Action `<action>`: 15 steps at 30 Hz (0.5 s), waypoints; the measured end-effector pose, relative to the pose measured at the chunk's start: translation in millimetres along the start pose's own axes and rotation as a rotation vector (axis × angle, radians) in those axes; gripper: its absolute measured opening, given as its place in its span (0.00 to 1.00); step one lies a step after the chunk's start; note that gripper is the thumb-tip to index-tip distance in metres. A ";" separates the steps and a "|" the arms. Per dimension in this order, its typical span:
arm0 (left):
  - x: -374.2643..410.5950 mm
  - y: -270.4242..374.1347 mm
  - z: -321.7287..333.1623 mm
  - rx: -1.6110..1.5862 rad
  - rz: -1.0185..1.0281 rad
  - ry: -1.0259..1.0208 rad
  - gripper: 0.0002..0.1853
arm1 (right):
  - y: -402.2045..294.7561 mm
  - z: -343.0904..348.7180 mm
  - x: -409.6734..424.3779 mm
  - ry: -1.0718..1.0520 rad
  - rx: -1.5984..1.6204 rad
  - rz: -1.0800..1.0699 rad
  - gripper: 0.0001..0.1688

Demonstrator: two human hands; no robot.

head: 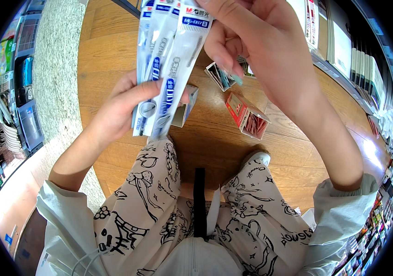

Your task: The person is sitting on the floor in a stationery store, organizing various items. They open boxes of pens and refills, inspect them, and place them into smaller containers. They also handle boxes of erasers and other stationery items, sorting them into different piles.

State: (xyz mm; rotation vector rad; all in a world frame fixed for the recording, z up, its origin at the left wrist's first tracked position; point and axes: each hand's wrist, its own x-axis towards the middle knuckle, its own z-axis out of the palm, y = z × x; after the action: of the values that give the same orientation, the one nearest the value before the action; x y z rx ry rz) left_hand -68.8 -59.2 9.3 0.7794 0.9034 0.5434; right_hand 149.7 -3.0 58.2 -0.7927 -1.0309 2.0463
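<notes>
My left hand (pixel 124 100) grips a fanned bunch of slim clear-and-white M&G packets (pixel 151 69), seemingly pen refills, around their lower part. They stand roughly upright in front of me, with blue print and sealed top strips. At the top of the frame, my right hand (pixel 251 38) pinches the upper end of the front packet (pixel 182 51) with thumb and finger; the very tip is cut off by the picture's edge. Its other fingers curl loosely below. Partly hidden behind my left hand, an open carton (pixel 184 112) stands on the floor.
On the wooden floor (pixel 113 51) are a red-and-white box (pixel 248 117) of red packets and another open box (pixel 220 76) with dark contents. Stocked shelves line the left (pixel 27 82) and right (pixel 351 65). My legs (pixel 148 193) are spread before me, a shoe (pixel 260 158) beyond the right one.
</notes>
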 end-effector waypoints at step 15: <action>1.1 -2.5 7.6 -0.352 -0.118 -0.209 0.23 | 36.5 -11.5 6.0 0.303 0.009 0.091 0.09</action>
State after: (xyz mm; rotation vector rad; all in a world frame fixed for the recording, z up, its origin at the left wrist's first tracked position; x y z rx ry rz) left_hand -61.5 -62.7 9.7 0.4503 0.6329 0.4898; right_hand 143.8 -9.4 20.5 -1.1226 -0.8273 1.9278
